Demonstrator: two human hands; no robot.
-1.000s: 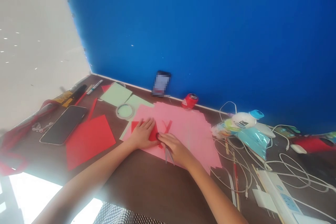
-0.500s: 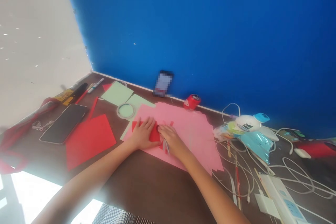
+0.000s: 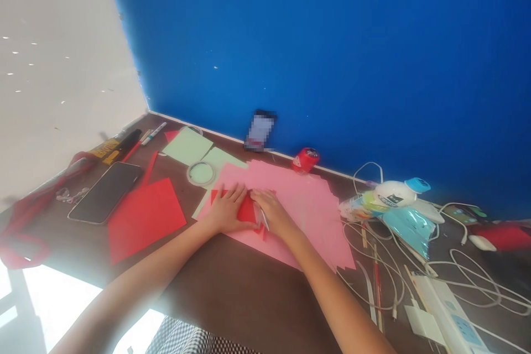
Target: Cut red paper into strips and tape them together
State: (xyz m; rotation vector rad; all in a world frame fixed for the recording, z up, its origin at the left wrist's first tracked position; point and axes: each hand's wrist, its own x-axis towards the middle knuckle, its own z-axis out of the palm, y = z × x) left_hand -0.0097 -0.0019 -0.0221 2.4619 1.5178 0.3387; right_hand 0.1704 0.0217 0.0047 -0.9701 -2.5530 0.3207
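My left hand [image 3: 227,209] lies flat with its fingers spread, pressing on a small sheet of red paper [image 3: 248,209]. That sheet rests on a stack of pink paper [image 3: 305,215]. Close beside it, my right hand [image 3: 271,210] is closed around a slim pale tool [image 3: 264,220], perhaps a craft knife, mostly hidden by the fingers. It touches down by the right edge of the red sheet. Narrow red scraps [image 3: 262,230] show under and beside the right hand.
A larger red sheet [image 3: 145,221], a black phone [image 3: 105,192], green paper [image 3: 188,146] and a tape roll [image 3: 201,173] lie left. Behind are a propped phone [image 3: 260,130] and a red can-like object [image 3: 306,160]. Rightward: a white bottle [image 3: 394,193], cables and a power strip [image 3: 452,315].
My right hand stays at the red sheet's edge with the tool, its fingers slightly higher against the paper. A red strip beyond the hand shows less. The left hand holds its place.
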